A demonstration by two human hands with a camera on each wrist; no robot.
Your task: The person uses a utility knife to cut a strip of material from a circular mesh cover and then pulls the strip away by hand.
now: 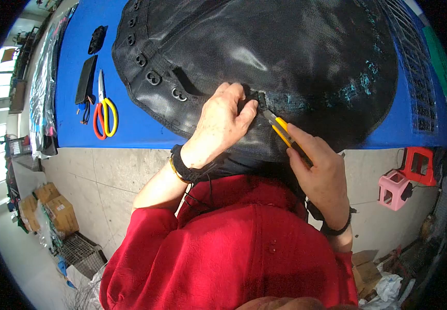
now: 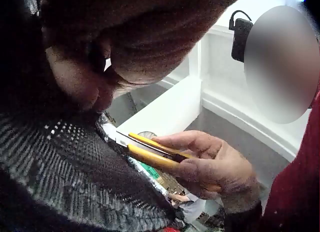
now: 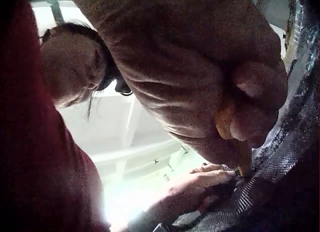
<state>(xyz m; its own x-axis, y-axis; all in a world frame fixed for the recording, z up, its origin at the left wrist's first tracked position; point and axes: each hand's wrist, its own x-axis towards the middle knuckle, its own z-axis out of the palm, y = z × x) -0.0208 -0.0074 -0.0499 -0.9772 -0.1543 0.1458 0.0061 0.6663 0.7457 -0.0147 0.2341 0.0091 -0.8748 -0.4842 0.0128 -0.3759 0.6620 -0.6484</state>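
A workshop with a concrete floor holds a blue table [image 1: 79, 103], and most of the tabletop is covered by a big black mesh sheet [image 1: 296, 57] that hangs over the near edge. On the bare blue part to the left lie scissors [image 1: 104, 111] with red and yellow handles, beside a black strap piece [image 1: 85, 78]. On the floor at the right stand a pink stool [image 1: 393, 189] and a red one [image 1: 418, 164]. The left hand [image 1: 222, 123] pinches a small black tab [image 1: 256, 97] on the mesh near the table edge, fingers curled round it. The right hand [image 1: 319, 165] grips a yellow knife [image 1: 281, 128], its tip touching the mesh just beside the tab.
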